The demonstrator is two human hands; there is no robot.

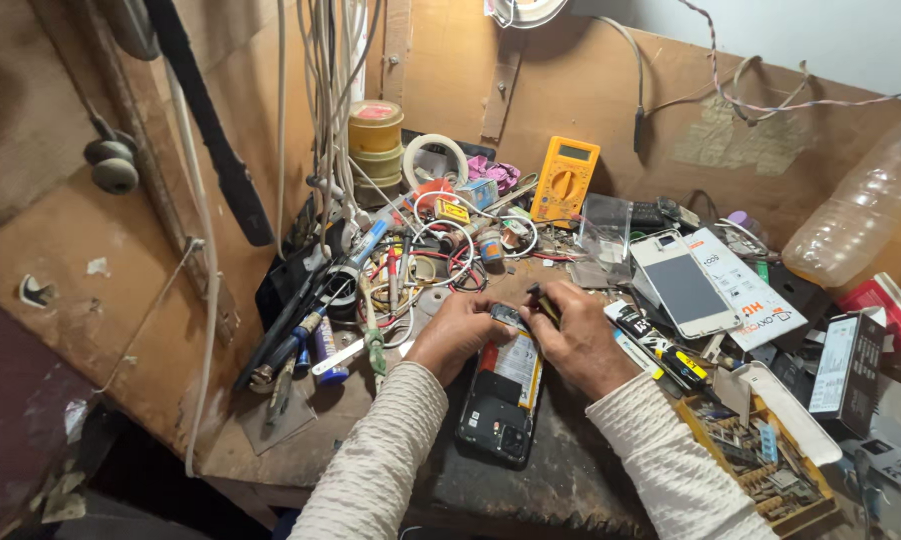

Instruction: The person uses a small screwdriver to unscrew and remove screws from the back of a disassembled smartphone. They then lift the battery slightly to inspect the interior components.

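Lying back-open on the cluttered bench [571, 480], the opened smartphone [503, 392] sat between both hands; the left hand [458, 333] gripped its top edge, while the right hand [578, 340] fingers closed around a small tool [545, 303] near the yellow multimeter [565, 180].

An opened phone [506, 395] lies back-up at lower centre of the frame, its cover off, showing battery and black boards inside.

The opened phone [503, 390] had its upper end hidden under both hands. The plastic bottle [861, 210] was cut off by the right edge. The parts in the compartment tray [761, 465] were too small to identify.
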